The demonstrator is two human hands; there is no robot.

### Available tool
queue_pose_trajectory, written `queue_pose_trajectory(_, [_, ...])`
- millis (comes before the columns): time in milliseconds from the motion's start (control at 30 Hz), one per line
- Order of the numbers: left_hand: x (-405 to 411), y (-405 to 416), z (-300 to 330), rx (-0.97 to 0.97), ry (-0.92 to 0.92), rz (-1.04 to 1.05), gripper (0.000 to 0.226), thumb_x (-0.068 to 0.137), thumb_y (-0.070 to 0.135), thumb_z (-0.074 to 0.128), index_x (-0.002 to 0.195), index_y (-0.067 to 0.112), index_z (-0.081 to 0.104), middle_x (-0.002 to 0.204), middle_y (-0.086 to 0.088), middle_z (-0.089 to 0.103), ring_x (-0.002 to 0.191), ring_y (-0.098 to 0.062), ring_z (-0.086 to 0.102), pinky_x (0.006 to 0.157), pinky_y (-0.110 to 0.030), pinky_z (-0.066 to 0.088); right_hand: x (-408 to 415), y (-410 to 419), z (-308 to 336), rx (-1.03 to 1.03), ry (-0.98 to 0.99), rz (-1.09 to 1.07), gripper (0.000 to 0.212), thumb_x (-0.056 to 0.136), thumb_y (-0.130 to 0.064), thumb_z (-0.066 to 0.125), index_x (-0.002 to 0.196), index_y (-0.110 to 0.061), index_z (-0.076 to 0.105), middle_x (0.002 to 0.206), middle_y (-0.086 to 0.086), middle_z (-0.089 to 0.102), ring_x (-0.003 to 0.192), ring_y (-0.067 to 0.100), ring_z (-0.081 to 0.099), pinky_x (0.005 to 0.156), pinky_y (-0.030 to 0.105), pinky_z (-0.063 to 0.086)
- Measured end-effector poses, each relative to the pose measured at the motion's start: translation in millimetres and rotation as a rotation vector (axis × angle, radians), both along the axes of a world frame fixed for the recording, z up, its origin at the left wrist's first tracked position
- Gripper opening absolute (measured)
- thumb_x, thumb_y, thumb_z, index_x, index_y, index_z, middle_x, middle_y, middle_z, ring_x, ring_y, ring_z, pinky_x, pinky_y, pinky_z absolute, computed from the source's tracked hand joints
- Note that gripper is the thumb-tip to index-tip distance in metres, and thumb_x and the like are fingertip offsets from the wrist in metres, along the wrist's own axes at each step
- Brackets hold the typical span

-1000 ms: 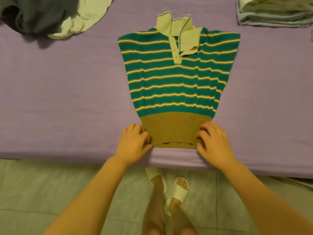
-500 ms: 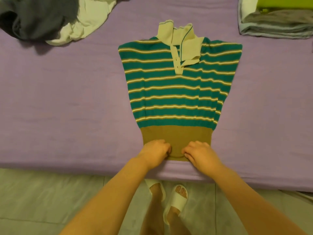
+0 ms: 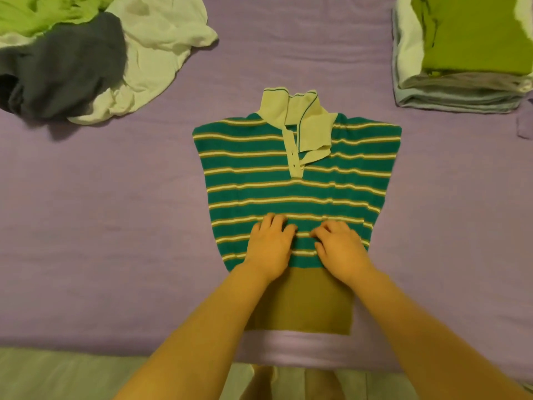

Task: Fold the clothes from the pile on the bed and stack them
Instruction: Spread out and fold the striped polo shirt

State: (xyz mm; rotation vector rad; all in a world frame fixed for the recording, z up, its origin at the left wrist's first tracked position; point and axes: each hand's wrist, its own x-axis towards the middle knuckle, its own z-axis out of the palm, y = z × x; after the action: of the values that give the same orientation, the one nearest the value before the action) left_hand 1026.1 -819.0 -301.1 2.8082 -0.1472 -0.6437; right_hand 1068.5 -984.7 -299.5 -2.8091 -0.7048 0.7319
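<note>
A green polo shirt (image 3: pixel 297 174) with yellow-white stripes, a cream collar and an olive hem band lies face up on the purple bed (image 3: pixel 101 226), its sleeves folded under. Both my hands lie on its lower striped part, side by side. My left hand (image 3: pixel 269 246) rests palm down with the fingers spread on the fabric. My right hand (image 3: pixel 339 248) presses beside it with the fingers slightly bent. Neither hand holds any cloth. The hem band lies flat between my forearms, near the bed's front edge.
A loose pile (image 3: pixel 66 62) of dark grey, white and lime clothes lies at the back left. A stack of folded clothes (image 3: pixel 467 53), lime green on top, stands at the back right. Tiled floor (image 3: pixel 57 376) shows below the bed edge.
My hands let go of the hem and slid from the hem band up onto the striped part. The view has moved closer and further over the bed.
</note>
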Motion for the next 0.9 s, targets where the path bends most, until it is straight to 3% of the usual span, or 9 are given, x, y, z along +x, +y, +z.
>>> queue_pose_trajectory(100, [35, -2, -11, 0.063, 0.043, 0.009, 0.083, 0.088, 0.045, 0.058, 0.151, 0.025, 0.008, 0.159, -0.008, -0.005, 0.145, -0.032, -0.009, 0.115, -0.055, -0.001, 40, 8, -10, -0.035, -0.112, 0.065, 0.041, 0.093, -0.027, 0.048, 0.134, -0.023, 0.048, 0.142, 0.006, 0.04, 0.134, 0.025, 0.03, 0.107, 0.039, 0.026])
queue_pose_trajectory(233, [77, 5, -20, 0.112, 0.08, 0.012, 0.091, 0.086, 0.061, 0.05, 0.151, 0.03, -0.005, 0.158, -0.006, -0.019, 0.144, -0.031, -0.018, 0.114, -0.056, -0.006, 87, 10, -18, -0.058, -0.115, 0.096, 0.045, 0.095, -0.035, 0.046, 0.139, -0.028, 0.04, 0.155, 0.005, 0.022, 0.145, 0.027, 0.01, 0.116, 0.049, 0.008])
queue_pose_trajectory(300, [95, 6, -18, 0.101, 0.049, 0.046, 0.082, 0.089, 0.059, 0.047, 0.151, 0.031, 0.003, 0.159, -0.005, -0.011, 0.145, -0.03, -0.011, 0.116, -0.055, -0.001, 108, 8, -19, -0.065, -0.123, 0.099, 0.045, 0.096, -0.037, 0.044, 0.14, -0.029, 0.038, 0.156, 0.003, 0.022, 0.144, 0.026, 0.011, 0.116, 0.048, 0.008])
queue_pose_trajectory(367, [112, 8, -13, 0.051, -0.039, 0.141, 0.068, 0.091, 0.05, 0.049, 0.148, 0.027, 0.02, 0.158, -0.005, 0.013, 0.144, -0.029, 0.01, 0.117, -0.048, 0.013, 127, 6, -18, -0.048, -0.141, 0.096, 0.045, 0.096, -0.035, 0.044, 0.14, -0.026, 0.039, 0.153, 0.001, 0.028, 0.142, 0.025, 0.018, 0.113, 0.044, 0.015])
queue_pose_trajectory(467, [134, 12, -8, 0.016, -0.152, 0.284, 0.052, 0.092, 0.025, 0.052, 0.142, 0.026, 0.034, 0.135, -0.002, 0.047, 0.12, -0.023, 0.044, 0.098, -0.036, 0.038, 150, 10, -17, 0.023, -0.157, 0.081, 0.042, 0.097, -0.028, 0.045, 0.139, -0.025, 0.042, 0.139, 0.001, 0.044, 0.125, 0.023, 0.039, 0.1, 0.036, 0.029])
queue_pose_trajectory(533, [147, 20, -7, 0.025, -0.116, 0.289, 0.065, 0.09, 0.008, 0.051, 0.146, 0.03, 0.027, 0.12, -0.004, 0.051, 0.104, -0.023, 0.048, 0.085, -0.034, 0.043, 160, 19, -17, 0.085, -0.115, 0.085, 0.045, 0.098, -0.025, 0.044, 0.142, -0.027, 0.036, 0.13, 0.001, 0.05, 0.114, 0.022, 0.046, 0.093, 0.034, 0.036])
queue_pose_trajectory(633, [170, 33, -9, 0.051, -0.026, 0.182, 0.074, 0.086, 0.002, 0.053, 0.147, 0.035, 0.025, 0.109, -0.004, 0.049, 0.089, -0.017, 0.042, 0.07, -0.03, 0.043, 172, 30, -19, 0.117, -0.054, 0.119, 0.049, 0.099, -0.022, 0.042, 0.145, -0.032, 0.029, 0.123, 0.001, 0.053, 0.107, 0.021, 0.049, 0.089, 0.033, 0.041])
queue_pose_trajectory(767, [190, 50, -12, 0.059, 0.006, 0.04, 0.047, 0.093, 0.02, 0.055, 0.135, 0.032, 0.04, 0.106, -0.002, 0.053, 0.084, -0.018, 0.052, 0.066, -0.031, 0.051, 181, 35, -25, 0.138, -0.062, 0.099, 0.047, 0.099, -0.022, 0.042, 0.145, -0.03, 0.032, 0.114, 0.001, 0.053, 0.102, 0.019, 0.049, 0.083, 0.031, 0.043])
queue_pose_trajectory(900, [194, 56, -15, 0.037, -0.059, -0.036, 0.038, 0.095, 0.025, 0.052, 0.131, 0.03, 0.044, 0.1, -0.002, 0.052, 0.074, -0.016, 0.049, 0.055, -0.028, 0.039, 185, 43, -29, 0.132, -0.049, 0.062, 0.047, 0.098, -0.025, 0.044, 0.144, -0.03, 0.033, 0.11, 0.001, 0.05, 0.097, 0.017, 0.05, 0.08, 0.032, 0.047])
